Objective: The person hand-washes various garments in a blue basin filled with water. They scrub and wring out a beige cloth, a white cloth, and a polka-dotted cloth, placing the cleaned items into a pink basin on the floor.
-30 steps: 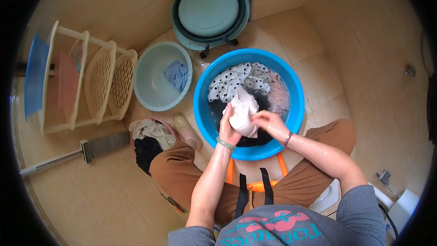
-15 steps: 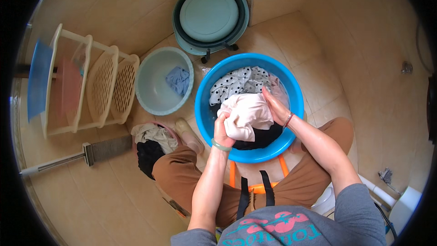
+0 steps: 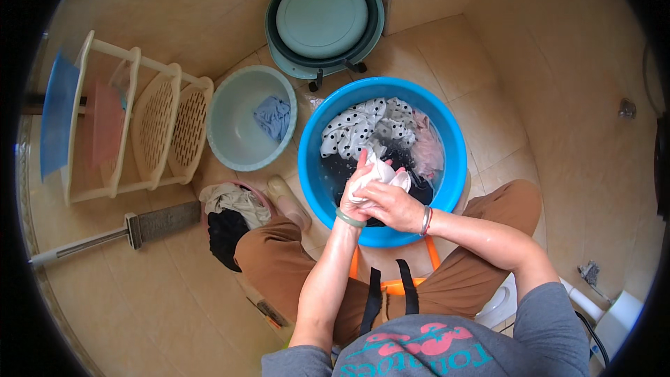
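Both hands (image 3: 380, 195) scrub, seemingly, over beige tiled floor (image 3: 174, 307).

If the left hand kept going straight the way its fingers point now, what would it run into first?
The left hand already grips the white cloth and points up-frame over the blue basin. Straight on, it would probably meet the white polka-dot garment lying in the basin, though depth is hard to judge from above.

A basin (image 3: 447, 146) sits at frame centre, clothes inside. Left of it lies a smaller bowl (image 3: 234, 143); a rack (image 3: 150, 122) stands far left; stacked tubs (image 3: 324, 17) sit above.
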Available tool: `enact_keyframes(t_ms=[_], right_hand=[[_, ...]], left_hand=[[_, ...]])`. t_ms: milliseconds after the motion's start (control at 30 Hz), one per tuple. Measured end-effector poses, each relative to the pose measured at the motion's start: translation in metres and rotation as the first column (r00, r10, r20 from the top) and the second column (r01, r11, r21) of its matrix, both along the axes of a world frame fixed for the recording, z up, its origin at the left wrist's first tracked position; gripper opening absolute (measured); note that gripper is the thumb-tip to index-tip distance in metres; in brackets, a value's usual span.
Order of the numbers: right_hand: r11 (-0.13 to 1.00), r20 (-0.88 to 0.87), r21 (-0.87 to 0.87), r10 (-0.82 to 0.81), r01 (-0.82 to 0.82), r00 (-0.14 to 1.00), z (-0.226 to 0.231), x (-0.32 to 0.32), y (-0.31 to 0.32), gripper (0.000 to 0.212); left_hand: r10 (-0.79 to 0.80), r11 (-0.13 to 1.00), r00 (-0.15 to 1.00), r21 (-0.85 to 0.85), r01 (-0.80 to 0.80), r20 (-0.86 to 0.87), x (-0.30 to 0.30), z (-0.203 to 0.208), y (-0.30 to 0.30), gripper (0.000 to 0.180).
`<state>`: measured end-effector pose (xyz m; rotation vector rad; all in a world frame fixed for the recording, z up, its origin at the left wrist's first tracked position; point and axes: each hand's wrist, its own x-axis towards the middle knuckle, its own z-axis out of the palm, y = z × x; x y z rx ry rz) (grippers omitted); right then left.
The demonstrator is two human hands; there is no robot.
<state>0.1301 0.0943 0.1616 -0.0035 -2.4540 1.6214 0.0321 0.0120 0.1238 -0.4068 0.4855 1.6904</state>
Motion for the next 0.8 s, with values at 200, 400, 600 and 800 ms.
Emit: enact_keyframes(t_ms=[200,400,600,800], right_hand=[[0.95,-0.016,0.294,-0.104,0.105,0.994,0.035,0.003,-0.011,0.049],[0.76,-0.297,0.614,-0.027,0.212,0.955,0.0,-0.012,-0.003,0.009],[0.836,0.25,0.313,-0.531,0.451,0.81,-0.062,-0.032,0.047,0.028],[0.917,-0.115,0.286,-0.255,0.278,0.96,-0.023,-0.025,-0.021,0.018]], left_hand=[[0.122,0.991,0.984,-0.03,-0.127,-0.129,0.004,-0.051,-0.008,0.029],[0.228,0.97,0.956,0.13,-0.206,-0.184,0.018,-0.067,0.011,0.04],[0.047,0.809,0.891,-0.506,-0.299,-0.451,0.045,-0.038,0.031,0.025],[0.193,0.939,0.906,-0.197,-0.282,-0.376,0.003,-0.127,-0.027,0.021]])
